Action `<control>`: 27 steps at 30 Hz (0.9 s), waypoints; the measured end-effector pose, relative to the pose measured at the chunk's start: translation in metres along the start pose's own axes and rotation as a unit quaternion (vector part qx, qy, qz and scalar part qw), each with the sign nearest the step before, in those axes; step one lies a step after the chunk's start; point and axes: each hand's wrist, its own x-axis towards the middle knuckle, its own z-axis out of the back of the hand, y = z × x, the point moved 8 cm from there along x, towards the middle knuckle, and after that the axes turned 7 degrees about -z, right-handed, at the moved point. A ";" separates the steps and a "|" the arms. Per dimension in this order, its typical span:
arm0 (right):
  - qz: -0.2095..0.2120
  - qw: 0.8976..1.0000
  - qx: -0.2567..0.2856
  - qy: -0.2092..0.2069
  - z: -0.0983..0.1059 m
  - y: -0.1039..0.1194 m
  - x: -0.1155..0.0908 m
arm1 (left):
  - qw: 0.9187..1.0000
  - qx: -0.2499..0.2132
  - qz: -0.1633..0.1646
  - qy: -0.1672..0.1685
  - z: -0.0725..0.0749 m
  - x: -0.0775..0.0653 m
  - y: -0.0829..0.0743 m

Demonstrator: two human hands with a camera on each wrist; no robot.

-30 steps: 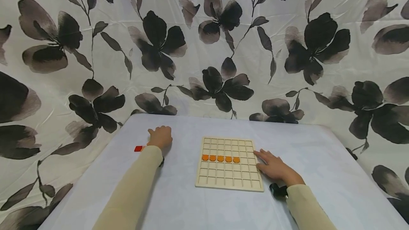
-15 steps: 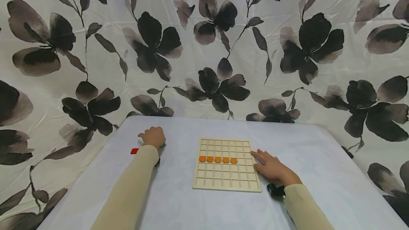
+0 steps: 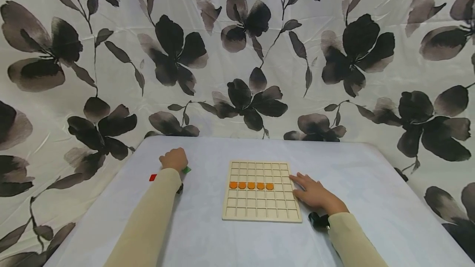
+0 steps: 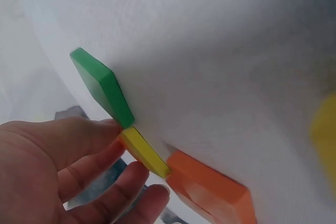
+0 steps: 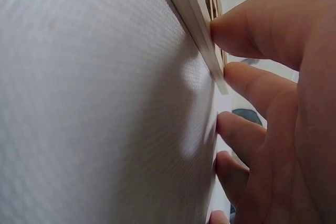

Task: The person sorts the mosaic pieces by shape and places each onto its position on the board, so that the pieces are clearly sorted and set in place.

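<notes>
My left hand [image 3: 174, 159] is over a group of coloured tiles at the table's left. In the left wrist view, its thumb and index fingertips meet at one end of a thin yellow tile [image 4: 145, 153], pinching it. A green tile [image 4: 102, 87] lies above it there and an orange tile [image 4: 210, 187] below. My right hand [image 3: 315, 193] rests at the right edge of a pale wooden grid board [image 3: 259, 213]. Its thumb and index fingertip touch the rim, while the other fingers rest on the cloth. Several orange discs [image 3: 251, 186] sit in one row of the board.
A red tile [image 3: 153, 177] lies left of the left forearm. Another yellow piece [image 4: 326, 140] shows blurred at the right of the left wrist view. White cloth covers the table [image 3: 208, 242], and a floral curtain [image 3: 237, 52] hangs behind it.
The view has shifted slightly to the right. The left hand has drawn back a little, and the green tile now shows at its right. The right hand keeps its place on the board's edge.
</notes>
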 end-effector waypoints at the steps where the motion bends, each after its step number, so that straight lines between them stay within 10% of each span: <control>1: -0.001 1.000 0.001 0.000 0.000 0.000 0.000 | 1.000 -0.003 0.003 -0.003 0.000 0.000 0.001; 17: -0.001 1.000 0.002 -0.004 0.002 0.002 -0.002 | 0.999 -0.046 0.029 0.002 -0.006 0.000 0.013; 27: 0.000 1.000 -0.001 -0.006 0.001 0.001 -0.001 | 0.998 -0.070 -0.001 -0.002 0.015 -0.012 -0.002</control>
